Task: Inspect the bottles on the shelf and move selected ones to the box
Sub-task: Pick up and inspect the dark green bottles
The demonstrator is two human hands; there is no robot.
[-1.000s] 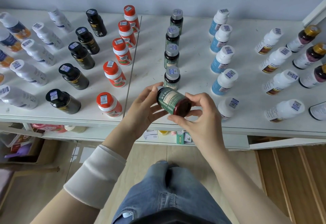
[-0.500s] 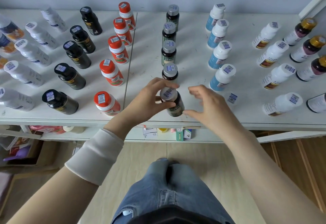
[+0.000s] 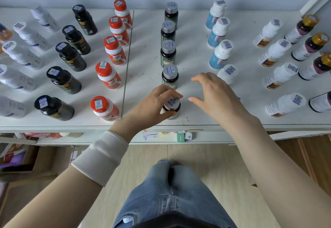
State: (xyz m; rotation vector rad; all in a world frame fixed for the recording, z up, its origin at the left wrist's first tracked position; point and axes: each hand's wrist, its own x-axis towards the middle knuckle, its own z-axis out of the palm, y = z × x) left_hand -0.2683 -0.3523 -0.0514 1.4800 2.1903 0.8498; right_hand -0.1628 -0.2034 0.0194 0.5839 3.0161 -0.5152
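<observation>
Bottle (image 3: pixel 171 106) with the dark glass, green label and grey cap is back on the shelf (image 3: pixel 148 48). It stands upright at the front of its column, close to the front edge and just ahead of the next grey-capped bottle (image 3: pixel 170 77). A second ago you held it tipped over in both hands, off the shelf, with the label turned up to read. Now it rests on its base again.

Your left hand (image 3: pixel 154 105) still grips it, fingers curled over the cap and the thumb low against the side. Your right hand (image 3: pixel 213 95) has let go and drifted to the right. It hovers over the shelf with its fingers loosely spread, holding nothing, near the front white-capped bottle (image 3: pixel 227 74) of the blue-labelled column.

It looks as if you have checked this one and not chosen it, since it went back to its place and not toward the cardboard box (image 3: pixel 43 157) under the shelf on your left. All that seems left here is for your left hand to let go, and your right hand is well placed for the blue-labelled column. Release gently: the bottle stands close to the edge.
</observation>
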